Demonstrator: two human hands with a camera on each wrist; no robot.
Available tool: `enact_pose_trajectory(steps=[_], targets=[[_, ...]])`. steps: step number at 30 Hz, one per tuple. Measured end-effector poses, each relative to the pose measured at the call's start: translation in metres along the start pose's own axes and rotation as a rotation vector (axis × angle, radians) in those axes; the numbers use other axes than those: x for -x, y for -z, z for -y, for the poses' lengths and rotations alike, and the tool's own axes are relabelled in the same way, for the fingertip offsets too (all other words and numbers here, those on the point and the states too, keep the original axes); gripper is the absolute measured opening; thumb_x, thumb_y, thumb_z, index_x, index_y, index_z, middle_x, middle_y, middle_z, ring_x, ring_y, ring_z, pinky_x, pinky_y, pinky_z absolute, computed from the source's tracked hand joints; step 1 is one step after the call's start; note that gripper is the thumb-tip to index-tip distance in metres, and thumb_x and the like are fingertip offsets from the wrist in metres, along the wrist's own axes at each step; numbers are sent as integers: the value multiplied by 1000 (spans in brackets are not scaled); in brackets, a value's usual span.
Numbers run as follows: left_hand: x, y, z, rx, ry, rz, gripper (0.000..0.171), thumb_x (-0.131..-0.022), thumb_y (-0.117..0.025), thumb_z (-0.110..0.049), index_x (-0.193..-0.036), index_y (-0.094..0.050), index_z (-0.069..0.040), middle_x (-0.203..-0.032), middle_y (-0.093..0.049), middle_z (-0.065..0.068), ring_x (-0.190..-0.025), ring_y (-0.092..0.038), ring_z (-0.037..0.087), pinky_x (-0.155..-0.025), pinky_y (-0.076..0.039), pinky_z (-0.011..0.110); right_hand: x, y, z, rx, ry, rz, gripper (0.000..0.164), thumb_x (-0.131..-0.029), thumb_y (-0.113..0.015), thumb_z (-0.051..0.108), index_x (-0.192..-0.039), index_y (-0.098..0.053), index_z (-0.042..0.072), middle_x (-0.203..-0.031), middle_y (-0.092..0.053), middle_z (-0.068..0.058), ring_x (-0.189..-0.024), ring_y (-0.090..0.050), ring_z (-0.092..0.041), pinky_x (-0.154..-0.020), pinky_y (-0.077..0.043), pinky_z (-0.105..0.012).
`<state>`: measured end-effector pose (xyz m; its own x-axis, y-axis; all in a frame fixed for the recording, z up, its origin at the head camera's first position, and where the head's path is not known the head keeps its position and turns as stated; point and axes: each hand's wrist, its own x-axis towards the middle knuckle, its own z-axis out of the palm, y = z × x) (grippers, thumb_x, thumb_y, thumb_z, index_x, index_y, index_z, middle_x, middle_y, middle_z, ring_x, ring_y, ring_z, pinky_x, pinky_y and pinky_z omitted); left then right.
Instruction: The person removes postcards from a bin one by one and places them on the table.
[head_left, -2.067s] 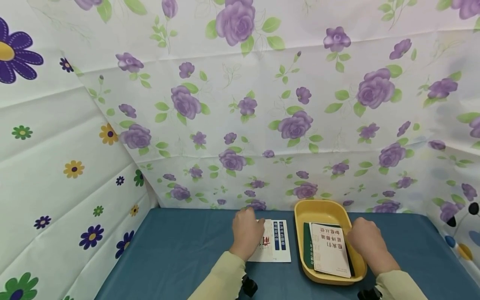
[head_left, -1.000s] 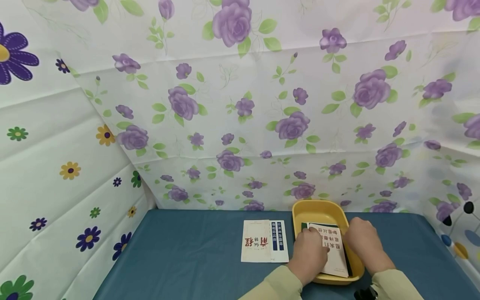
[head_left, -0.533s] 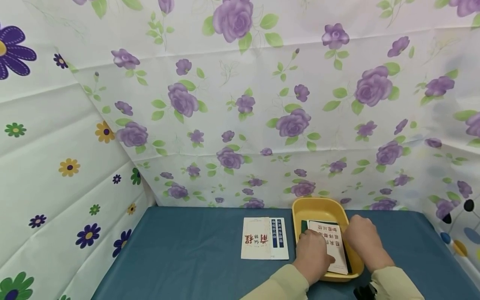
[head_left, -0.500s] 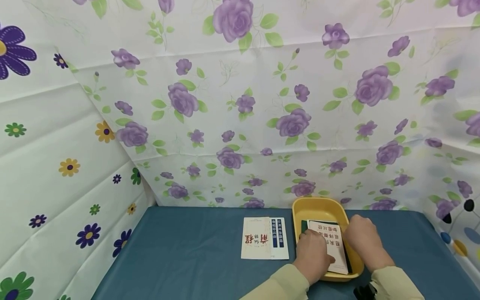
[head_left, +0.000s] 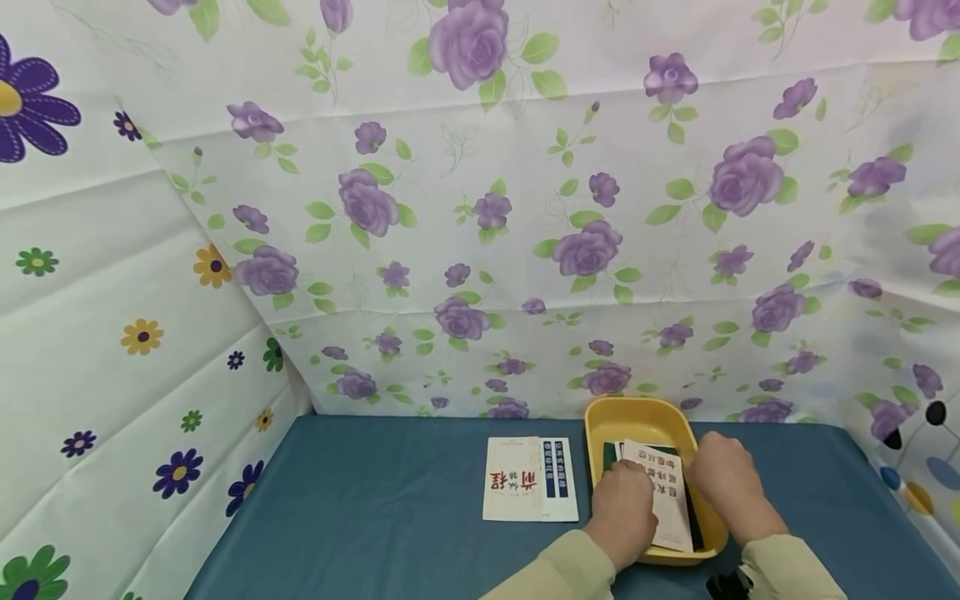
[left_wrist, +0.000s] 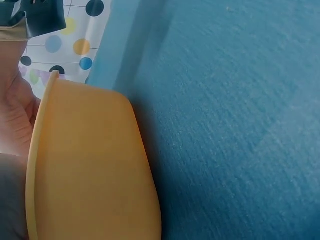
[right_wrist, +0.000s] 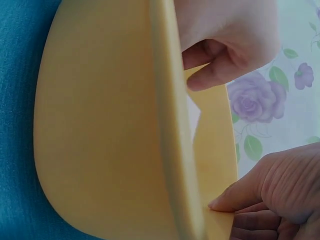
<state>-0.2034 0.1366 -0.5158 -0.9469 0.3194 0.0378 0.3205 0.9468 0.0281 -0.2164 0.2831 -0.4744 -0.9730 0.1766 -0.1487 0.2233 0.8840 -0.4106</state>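
A yellow plastic basin (head_left: 641,412) holds a small stack of booklets. On top lies a white booklet (head_left: 675,508) with dark printed characters, over a dark green booklet (head_left: 609,457). My left hand (head_left: 622,508) reaches into the basin from the left, fingers curled at the left edge of the white booklet, which it pinches; the fingertips are hidden in the head view. My right hand (head_left: 731,479) grips the basin's right rim, its thumb (right_wrist: 232,197) over the edge in the right wrist view. The basin's outer wall (left_wrist: 95,165) fills much of the left wrist view.
Left of the basin, a cream booklet (head_left: 512,492) with red characters lies beside or partly over a white one with blue blocks (head_left: 557,479) on the blue table cover (head_left: 390,508). A flowered sheet (head_left: 465,250) rises behind the table.
My left hand has left the two booklets on the table and moved right into the basin. The top white booklet has since shifted slightly and turned against the stack. My right hand stays at the rim.
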Motion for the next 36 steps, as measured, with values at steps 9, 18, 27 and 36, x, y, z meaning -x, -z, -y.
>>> enact_pose_trajectory(steps=[9,18,27,36], targets=[[5,8,10,306,49,-85,35,-76,-73,-17,-105,-57,-5,-80,-51,1,-68,-52,6,-56,-43,19,1,-1,2,11,24,-4,19,-89,-50,10,-75,-55,-2,-60,-48,-10,-51,-51,-20,-44,-40,-31],[9,19,24,682,94,-142,26,-76,-73,-10,-100,-63,-9,-84,-55,-5,-76,-53,2,-60,-44,19,-1,-2,2,23,36,-26,20,-89,-45,6,-73,-53,-2,-59,-46,-11,-50,-49,-21,-43,-39,-30],[14,32,42,988,88,-251,29,-83,-67,-6,-111,-63,-9,-90,-63,-6,-79,-56,-1,-59,-45,17,-1,0,3,23,28,0,23,-92,-48,10,-87,-55,-12,-63,-50,-11,-51,-52,-20,-44,-43,-31],[14,45,74,1066,100,-420,27,-85,-65,-7,-112,-63,-8,-84,-64,-3,-70,-57,0,-56,-46,19,0,0,2,15,27,4,23,-91,-49,9,-90,-54,-13,-63,-51,-11,-51,-53,-20,-44,-43,-32]])
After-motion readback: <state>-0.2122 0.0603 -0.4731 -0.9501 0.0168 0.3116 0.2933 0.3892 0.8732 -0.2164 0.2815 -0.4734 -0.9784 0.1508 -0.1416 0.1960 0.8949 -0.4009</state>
